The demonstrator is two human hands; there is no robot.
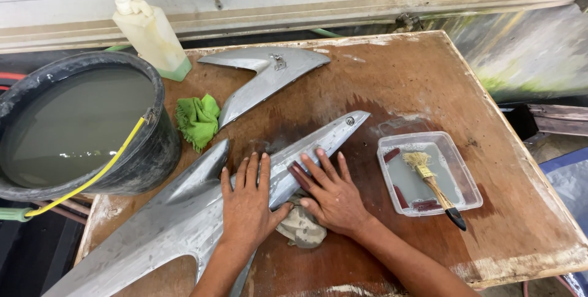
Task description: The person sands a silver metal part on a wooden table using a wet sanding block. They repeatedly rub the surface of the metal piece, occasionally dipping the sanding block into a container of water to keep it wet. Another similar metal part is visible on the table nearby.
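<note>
Hands rest on a long grey body panel (184, 217) lying across the wooden table (404, 82) as I watch. My left hand (246, 202) lies flat, fingers spread, grasping nothing. My right hand (331, 193) presses a dark sanding strip (299, 176) against the panel (fingers straight, not curled). Under the wrist sits a crumpled rag (301, 228); a brush (432, 183) lies in a clear tray (465, 177) nearby.

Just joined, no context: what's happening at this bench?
A person has both hands flat on a long grey body panel lying on a wet wooden table. The left hand presses the panel; the right hand holds a small dark reddish strip against it, above a crumpled rag. Nearby: a second grey panel, a green cloth, a water-filled bucket, a pale bottle, and a brush in a clear tray.
</note>
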